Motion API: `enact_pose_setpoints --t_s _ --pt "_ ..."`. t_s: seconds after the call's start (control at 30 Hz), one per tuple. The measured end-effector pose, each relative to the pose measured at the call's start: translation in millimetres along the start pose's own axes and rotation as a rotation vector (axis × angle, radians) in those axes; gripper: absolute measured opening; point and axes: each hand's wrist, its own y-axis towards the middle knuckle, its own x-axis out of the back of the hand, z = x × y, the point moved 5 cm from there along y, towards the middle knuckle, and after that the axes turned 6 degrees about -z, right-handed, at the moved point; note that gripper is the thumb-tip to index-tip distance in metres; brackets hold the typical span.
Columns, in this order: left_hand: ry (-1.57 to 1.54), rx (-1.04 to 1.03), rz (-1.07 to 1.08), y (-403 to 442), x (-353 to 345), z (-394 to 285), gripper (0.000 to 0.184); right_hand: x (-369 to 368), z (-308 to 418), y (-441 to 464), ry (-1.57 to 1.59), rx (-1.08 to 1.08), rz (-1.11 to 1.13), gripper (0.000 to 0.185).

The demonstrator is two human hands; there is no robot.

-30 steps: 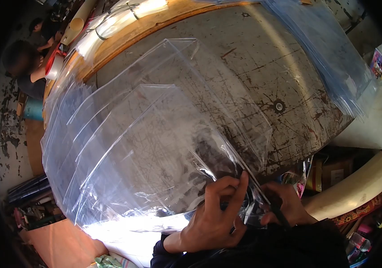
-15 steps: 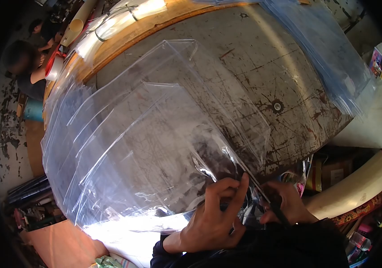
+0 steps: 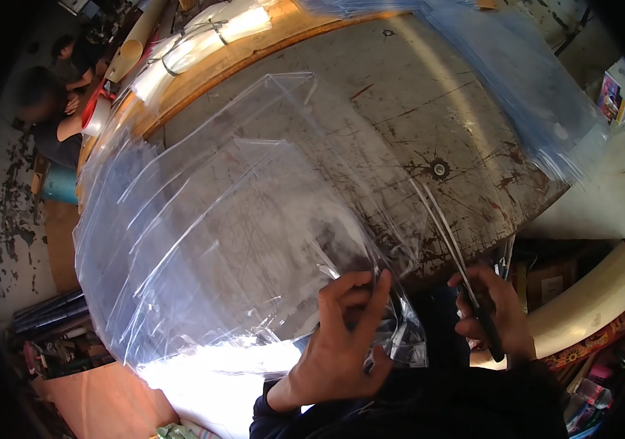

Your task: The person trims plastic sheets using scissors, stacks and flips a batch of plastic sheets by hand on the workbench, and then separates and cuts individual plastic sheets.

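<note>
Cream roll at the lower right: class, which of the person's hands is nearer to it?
Right. The right hand, holding a black-handled tool, is at the left end of the cream roll in view; the left hand is farther left, at the clear plastic.

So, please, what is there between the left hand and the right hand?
In the head view, the crumpled edge of the clear plastic hangs between the left hand and the right hand, with dark clothing nearer the right.
</note>
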Motion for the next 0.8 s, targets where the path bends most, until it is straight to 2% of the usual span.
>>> enact_pose_setpoints --t_s 0.2,0.27,0.3,0.37,0.47,0.6,0.73,0.8 --pt "-0.066 0.021 -0.047 1.4 10.4 -2.8 0.060 -12.2 5.6 -8.3 -0.062 0.047 0.080 0.050" --pt "-0.038 0.087 -0.166 0.5 15.6 -0.6 0.043 -20.8 0.5 -11.5 -0.083 -0.008 0.235 0.048" --pt "-0.031 0.093 -0.171 1.7 12.3 1.6 0.043 -23.9 -4.3 -11.6 -0.109 0.005 0.267 0.047" --pt "0.130 0.145 -0.306 2.5 8.8 10.1 0.027 -29.7 -10.8 -12.7 -0.083 0.022 0.305 0.046" --pt "-0.014 0.225 -0.351 1.1 8.1 16.1 0.022 -33.6 -18.1 -15.7 -0.038 0.034 0.364 0.046" --pt "-0.221 0.097 -0.367 -4.5 4.5 20.7 0.020 -41.4 -22.9 -13.4 0.059 0.053 0.439 0.046" --pt "-0.190 0.108 -0.335 -3.0 -2.0 14.9 0.021 -47.0 -25.3 -9.7 0.146 0.050 0.485 0.047" --pt "-0.115 0.068 -0.388 0.5 -0.3 10.8 0.026 -47.7 -21.0 -7.4 0.118 0.105 0.495 0.048"
